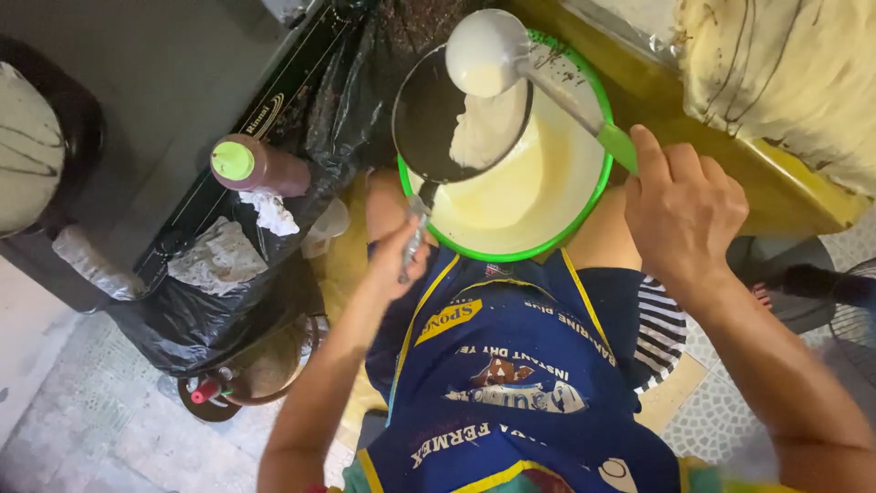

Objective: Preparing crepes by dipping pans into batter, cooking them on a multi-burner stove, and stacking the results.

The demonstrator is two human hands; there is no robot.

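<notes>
The green-rimmed bowl of batter [538, 196] sits just ahead of both my hands, between them and a little nearer my right. Over its left rim I hold the small black pan [429, 114], tilted, its handle running back and down into my left hand [399, 260], which is closed tight around that handle. Above the pan hangs the ladle [484, 50], its cup tipped so pale batter runs onto the pan's face; its long axis slants from the cup at upper left down to the green grip at my right hand [680, 210], whose fingers are curled shut on that grip. Off beyond my left hand stands a brown squeeze bottle with a green cap [258, 166], well apart from the bowl
</notes>
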